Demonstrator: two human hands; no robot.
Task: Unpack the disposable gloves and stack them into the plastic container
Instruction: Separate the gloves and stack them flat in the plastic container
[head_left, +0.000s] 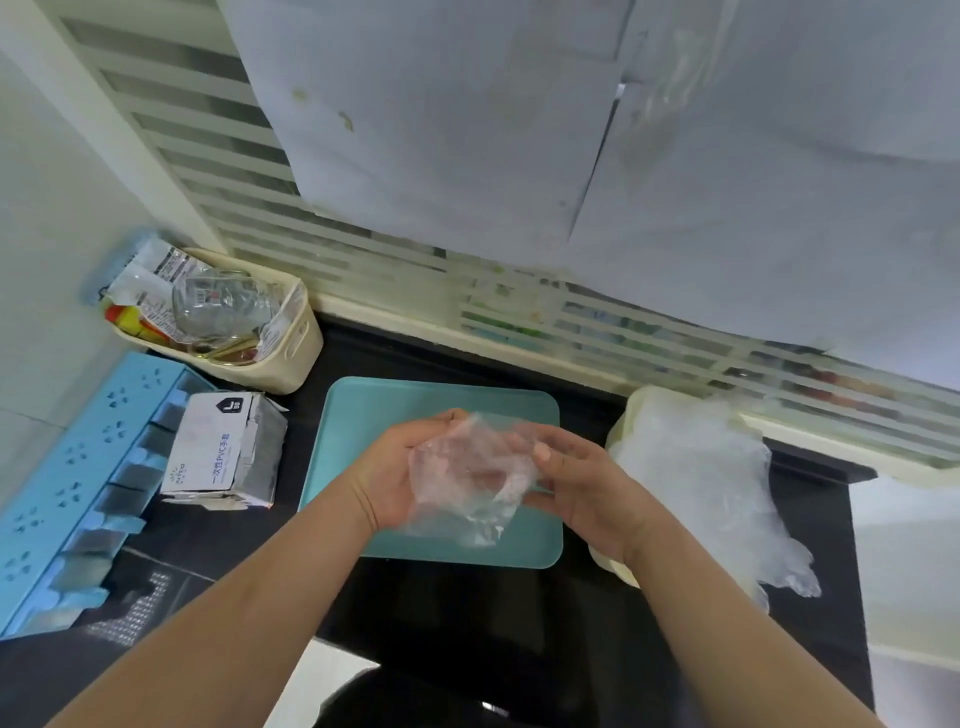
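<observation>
A: Access to the teal tray (363, 410)?
B: Near side open; bare black counter (457, 603) lies before it. Left flank: torn glove box (218, 452) just beside, cream basket (298, 358) behind that, blue rack (67, 483) further left.
A: Right flank?
B: Plastic container (631, 415), heaped with gloves (696, 483), near the tray; a narrow counter strip between. Back wall (260, 218) closes the far side.

The white cardboard box (218, 447) at the left edge of the table (441, 597) reads "一次性PVC手套" on its top face. Its dark badge and small brand lettering are too blurred to read.
</observation>
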